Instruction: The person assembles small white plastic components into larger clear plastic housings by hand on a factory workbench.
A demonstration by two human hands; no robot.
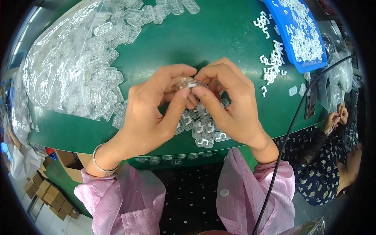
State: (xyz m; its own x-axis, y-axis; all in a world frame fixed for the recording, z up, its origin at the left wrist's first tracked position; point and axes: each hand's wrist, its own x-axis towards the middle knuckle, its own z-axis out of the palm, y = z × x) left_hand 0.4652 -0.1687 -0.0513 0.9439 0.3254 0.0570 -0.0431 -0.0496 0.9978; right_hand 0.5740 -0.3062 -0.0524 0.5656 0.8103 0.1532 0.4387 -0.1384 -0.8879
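Observation:
Between my two hands, above the green table, is a small clear plastic case [187, 83] with something white in it. My left hand [156, 98] pinches its left end with thumb and fingers. At the other end, my right hand [227, 90] presses its thumb on the case, the fingers curled behind. Below my hands lie several clear cases with white hook-shaped pieces inside [204, 142], partly hidden by my fingers. Loose white hook-shaped plastic pieces [274, 58] are scattered to the right.
A large clear bag [55, 66] spills clear cases [107, 78] over the left side. At the upper right stands a blue tray [288, 43] of white pieces. A black cable [290, 129] crosses the right side. Another person's hands [337, 117] are at the far right, near a phone [310, 103].

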